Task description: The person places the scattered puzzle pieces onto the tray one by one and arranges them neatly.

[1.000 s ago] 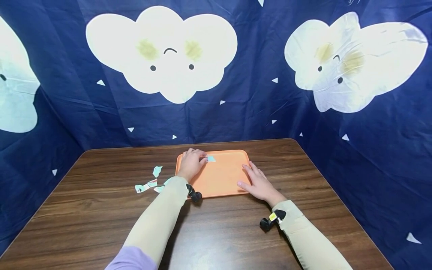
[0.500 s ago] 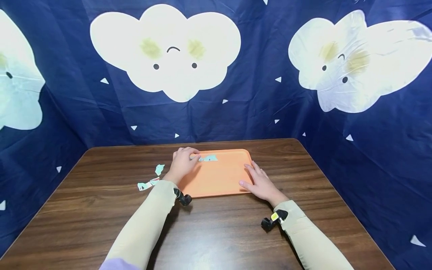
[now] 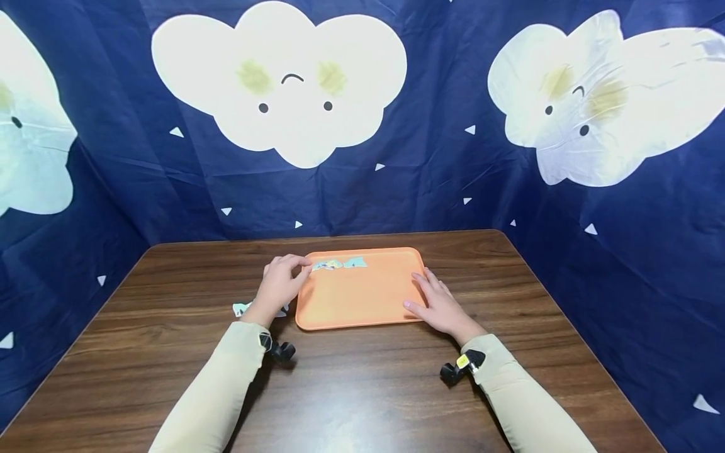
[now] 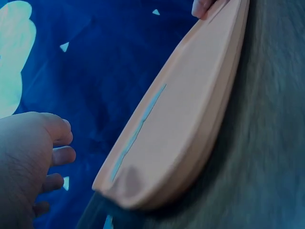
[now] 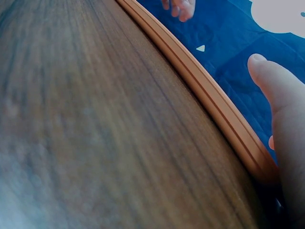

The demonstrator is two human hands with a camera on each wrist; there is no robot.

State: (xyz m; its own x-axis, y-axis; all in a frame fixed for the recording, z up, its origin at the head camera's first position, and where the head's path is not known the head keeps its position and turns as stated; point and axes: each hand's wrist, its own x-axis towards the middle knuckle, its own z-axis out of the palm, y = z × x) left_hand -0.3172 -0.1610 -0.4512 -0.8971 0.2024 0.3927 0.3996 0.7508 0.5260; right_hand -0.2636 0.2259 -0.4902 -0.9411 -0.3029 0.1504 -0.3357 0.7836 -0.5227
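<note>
An orange tray lies on the table, with torn light-blue paper pieces and a multicoloured piece in a row along its far left edge. At the tray's left end is my left hand, fingers bent loosely; in the left wrist view that hand shows nothing between its fingers. My right hand rests at the tray's right edge with its fingers spread. The right wrist view shows its thumb beside the tray's rim.
More paper scraps lie on the wooden table left of the tray, partly hidden by my left hand and wrist. A dark blue cloth with white clouds hangs behind and beside the table.
My left hand has moved left, off the row of paper to the tray's left edge, uncovering the multicoloured piece. The right hand stays at the tray's right edge. The view has shifted slightly.
</note>
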